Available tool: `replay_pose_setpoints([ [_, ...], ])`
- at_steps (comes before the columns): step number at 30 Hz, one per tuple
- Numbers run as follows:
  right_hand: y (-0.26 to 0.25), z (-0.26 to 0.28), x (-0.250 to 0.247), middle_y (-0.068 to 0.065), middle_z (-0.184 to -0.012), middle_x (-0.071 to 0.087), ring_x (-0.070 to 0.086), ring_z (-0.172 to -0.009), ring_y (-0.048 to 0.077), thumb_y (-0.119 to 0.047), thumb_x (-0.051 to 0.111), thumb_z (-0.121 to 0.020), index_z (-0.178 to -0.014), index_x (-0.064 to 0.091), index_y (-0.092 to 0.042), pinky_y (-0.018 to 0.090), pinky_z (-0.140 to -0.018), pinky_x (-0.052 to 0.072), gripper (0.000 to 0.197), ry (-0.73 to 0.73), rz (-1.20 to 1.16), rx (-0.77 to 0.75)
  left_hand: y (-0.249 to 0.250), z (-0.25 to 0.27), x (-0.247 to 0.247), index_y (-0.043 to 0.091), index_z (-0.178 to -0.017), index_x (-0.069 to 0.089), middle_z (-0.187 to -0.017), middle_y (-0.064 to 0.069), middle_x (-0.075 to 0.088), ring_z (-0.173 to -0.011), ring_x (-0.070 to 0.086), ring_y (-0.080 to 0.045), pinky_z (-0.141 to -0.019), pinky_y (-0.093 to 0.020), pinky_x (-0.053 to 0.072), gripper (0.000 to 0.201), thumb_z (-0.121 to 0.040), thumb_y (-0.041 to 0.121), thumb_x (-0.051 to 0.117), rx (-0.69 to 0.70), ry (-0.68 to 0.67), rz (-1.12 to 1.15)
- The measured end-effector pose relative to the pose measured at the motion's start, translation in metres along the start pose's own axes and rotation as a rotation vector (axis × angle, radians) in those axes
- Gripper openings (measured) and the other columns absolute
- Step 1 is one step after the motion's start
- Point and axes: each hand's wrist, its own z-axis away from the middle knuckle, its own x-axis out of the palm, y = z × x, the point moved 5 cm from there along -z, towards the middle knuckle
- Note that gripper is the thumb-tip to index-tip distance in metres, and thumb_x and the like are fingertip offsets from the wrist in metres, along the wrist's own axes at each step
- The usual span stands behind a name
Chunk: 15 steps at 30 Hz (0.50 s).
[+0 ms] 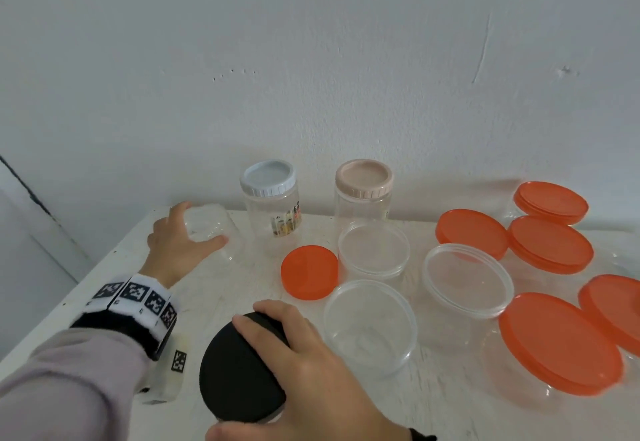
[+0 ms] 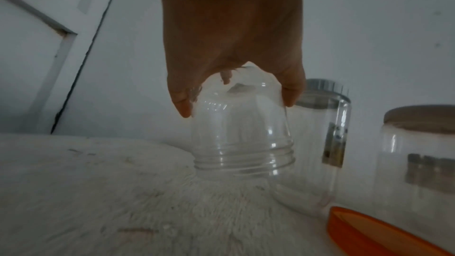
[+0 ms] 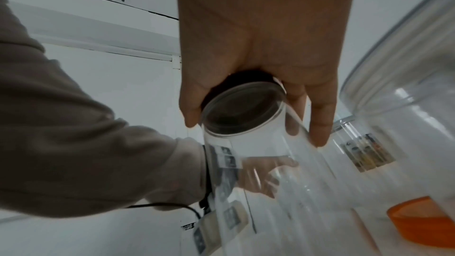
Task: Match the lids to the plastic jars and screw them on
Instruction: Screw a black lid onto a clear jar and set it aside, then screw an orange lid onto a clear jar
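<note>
Around: two tall clear jars are stood at the back against the wall, one capped with a pale blue lid (image 1: 268,177), the other with a beige lid (image 1: 363,177); three open clear tubs (image 1: 374,250) are set in front, and a small orange lid (image 1: 309,272) is laid flat just left of them. Larger orange lids (image 1: 550,245) are gathered at the right, some seated on tubs.
Surface: a worn white table (image 1: 242,288) is set against a plain white wall (image 1: 311,59); a white door frame is seen at the left.
Left hand: the left hand (image 1: 180,239) is reached to the far left corner and spread over the base of an upturned clear jar (image 2: 241,133), whose threaded mouth faces the table; fingertips are curled around the base.
Right hand: the right hand (image 1: 298,354) is cupped from above over a black lid (image 1: 239,371) seated on a clear jar near the front edge; fingers are wrapped over the rim.
</note>
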Motion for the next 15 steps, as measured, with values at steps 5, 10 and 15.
replay_pose_setpoints([
  [5,-0.001,0.015,-0.013,-0.022,-0.145,0.008,0.026,-0.133,0.009,-0.051,0.070,-0.080,-0.146,0.019,-0.039,0.037,-0.109,0.035,0.084,-0.028,-0.013,0.012,-0.013,0.036,-0.011,0.039,-0.144,0.021,-0.150,-0.010,0.031,-0.134,0.035,-0.031,-0.107,-0.049,0.033,0.105,-0.059,0.069,0.073,-0.147,-0.071,0.288],
  [10,0.000,0.051,-0.042,-0.029,-0.139,0.018,0.033,-0.128,-0.003,-0.042,0.077,-0.075,-0.144,0.030,-0.036,0.027,-0.107,0.037,0.084,0.021,-0.124,0.052,-0.014,0.076,-0.018,0.034,-0.142,0.029,-0.139,-0.008,0.043,-0.108,0.053,-0.027,-0.096,-0.043,0.042,0.102,-0.055,0.076,0.062,-0.181,-0.087,0.502],
  [15,0.008,0.115,-0.104,-0.029,-0.133,0.036,0.039,-0.128,-0.003,-0.043,0.081,-0.067,-0.136,0.044,-0.039,0.011,-0.099,0.035,0.078,0.196,-0.246,0.092,-0.018,0.118,-0.022,0.035,-0.122,0.053,-0.105,-0.008,0.062,-0.094,0.060,-0.021,-0.089,-0.038,0.043,0.087,-0.050,0.081,0.068,-0.252,-0.203,0.857],
])
